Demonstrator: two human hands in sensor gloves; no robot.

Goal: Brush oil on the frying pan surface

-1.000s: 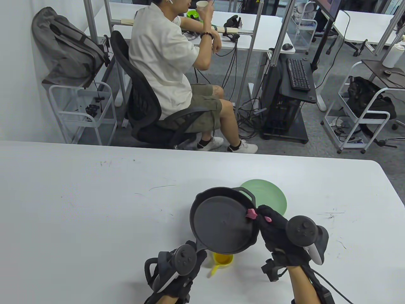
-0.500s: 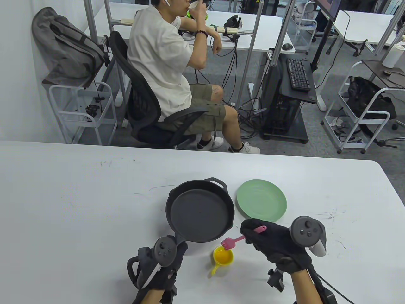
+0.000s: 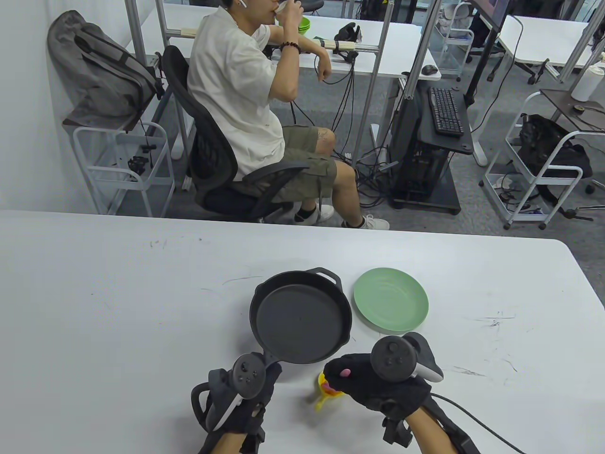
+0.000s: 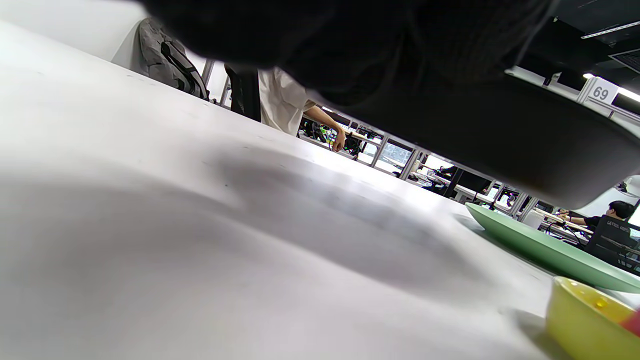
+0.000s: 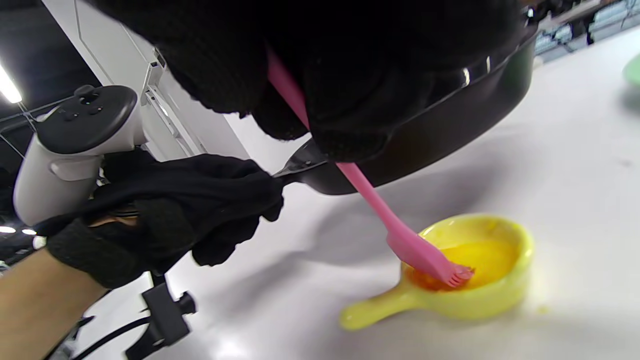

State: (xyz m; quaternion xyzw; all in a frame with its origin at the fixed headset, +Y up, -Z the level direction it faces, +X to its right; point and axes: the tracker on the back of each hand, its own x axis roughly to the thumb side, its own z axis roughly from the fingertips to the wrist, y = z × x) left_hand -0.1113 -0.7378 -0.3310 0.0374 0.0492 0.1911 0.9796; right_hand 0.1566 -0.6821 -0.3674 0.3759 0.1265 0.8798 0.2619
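A black cast-iron frying pan (image 3: 300,317) is held a little above the white table; its underside fills the top of the left wrist view (image 4: 500,145). My left hand (image 3: 246,392) grips the pan's handle (image 5: 300,162), as the right wrist view shows (image 5: 190,210). My right hand (image 3: 373,383) grips a pink silicone brush (image 5: 400,235) and its bristles dip into the yellow oil in a small yellow handled bowl (image 5: 475,285). In the table view the bowl (image 3: 324,395) is mostly hidden under my right hand.
A green plate (image 3: 391,299) lies on the table right of the pan and shows in the left wrist view (image 4: 540,247). A seated person (image 3: 246,104) is beyond the table's far edge, with carts and desks around.
The pan has gone from tilted near my right hand to level on the left. My right hand has taken the brush off the pan, moved down-left, and dipped it into the yellow bowl.
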